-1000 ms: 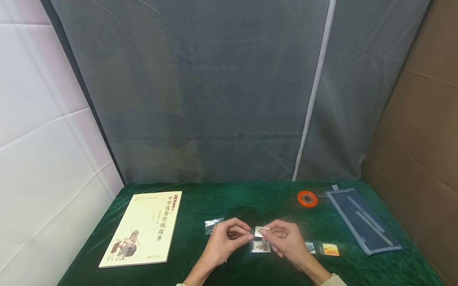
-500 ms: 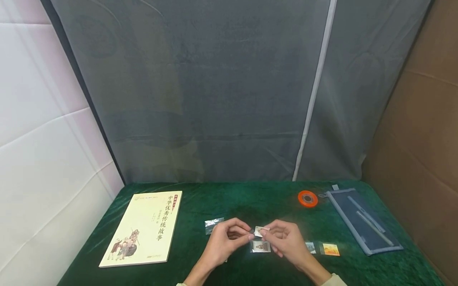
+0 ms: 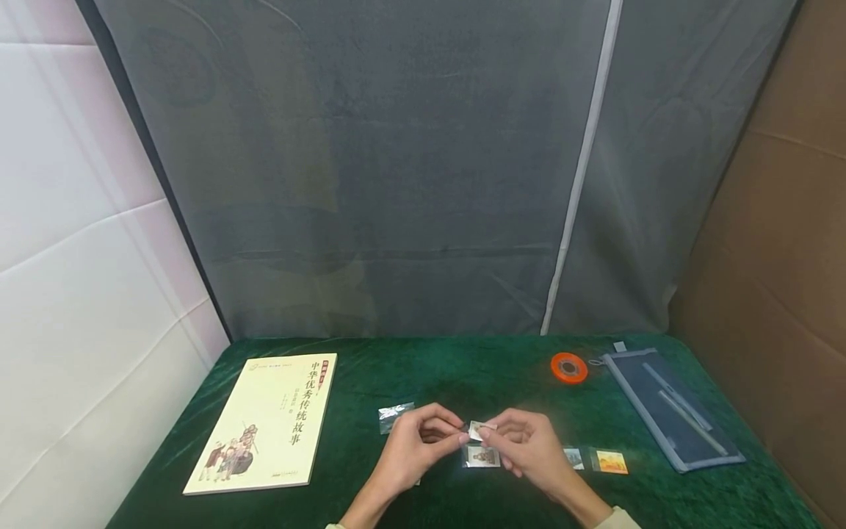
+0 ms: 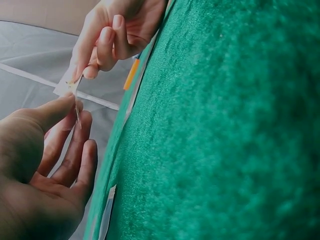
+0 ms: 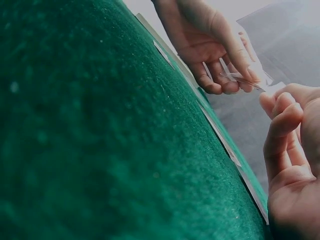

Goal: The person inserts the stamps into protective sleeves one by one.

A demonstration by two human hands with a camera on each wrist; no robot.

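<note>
Between thumb and fingers, my left hand (image 3: 413, 448) pinches a small clear plastic sleeve (image 4: 78, 115). My right hand (image 3: 529, 448) pinches a small pale stamp (image 3: 477, 429) by its right side. In both wrist views the stamp meets the sleeve's opening; how far it sits inside cannot be made out. Both hands are held above the green cloth, fingertips close together. Just below them in the head view lies a sleeved stamp (image 3: 482, 457) with a grey-brown picture. Part of another sleeved stamp (image 3: 573, 458) shows beside my right hand, and an orange-yellow sleeved stamp (image 3: 611, 462) lies farther right.
An empty-looking clear sleeve (image 3: 391, 418) lies behind my left hand. A cream book (image 3: 264, 426) is at the left. Toward the back right are an orange round disc (image 3: 568, 368) and a blue-grey mesh zip pouch (image 3: 670, 408) with slim tools inside.
My right hand has shifted very slightly left with the stamp, bringing it closer to my left fingertips. The left hand stays in place.
</note>
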